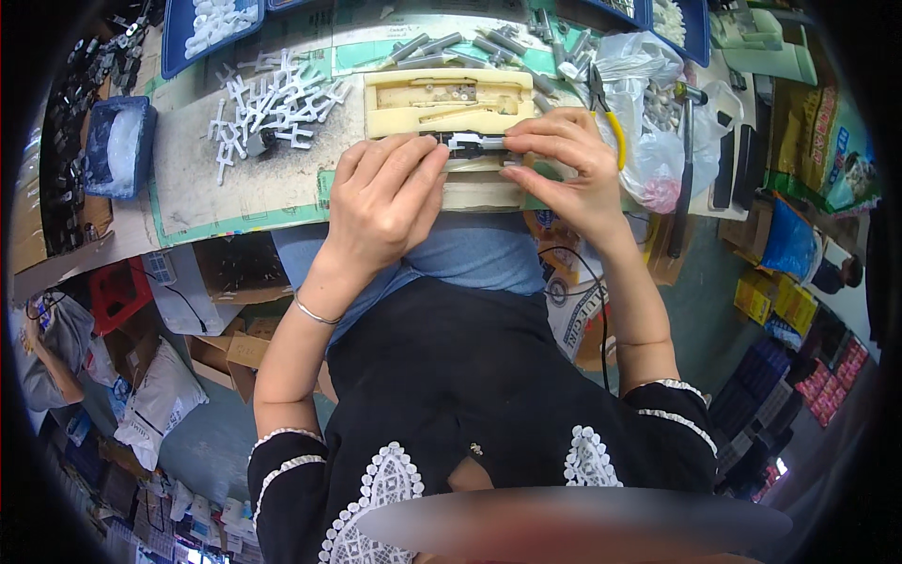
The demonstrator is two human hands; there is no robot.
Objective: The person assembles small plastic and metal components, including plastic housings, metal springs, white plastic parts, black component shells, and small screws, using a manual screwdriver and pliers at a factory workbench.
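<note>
A long, narrow black part (460, 153) with a white plastic piece (464, 141) set along it lies between my hands; I cannot make out its exact kind. My left hand (385, 202) has its fingers closed at the left end of this part. At its right end, my right hand (578, 174) pinches with thumb and forefinger. Just beyond them is a cream-coloured fixture block (387, 122) with recesses cut into it. My fingertips cover both ends of the black part.
White forked plastic pieces (272, 103) are heaped at the left, beside a blue tray (99, 155). Grey cylindrical parts (442, 42) lie behind the fixture. Yellow-handled pliers (616, 141) rest on clear plastic bags (648, 122) at the right. Blue bins (169, 56) stand at the back.
</note>
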